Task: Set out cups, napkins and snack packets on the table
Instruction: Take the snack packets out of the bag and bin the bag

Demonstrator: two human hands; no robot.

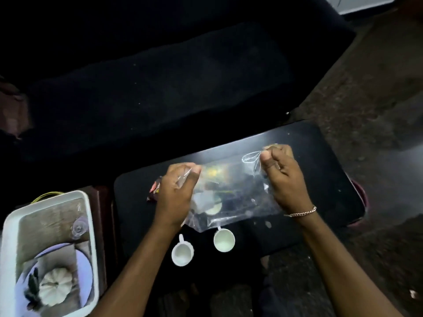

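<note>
Over the bench [320, 156] middle, our left hand [175, 191] and right hand [282, 177] pinch a bag [238, 197]: light, limp, slippery film, best held at its corners.

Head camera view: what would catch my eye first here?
First, the clear plastic bag stretched between the left hand and right hand above the middle of the black table. Next, two small white cups with handles stand on the table's near edge. At far left, a white rectangular tray holds a small white pumpkin.
</note>
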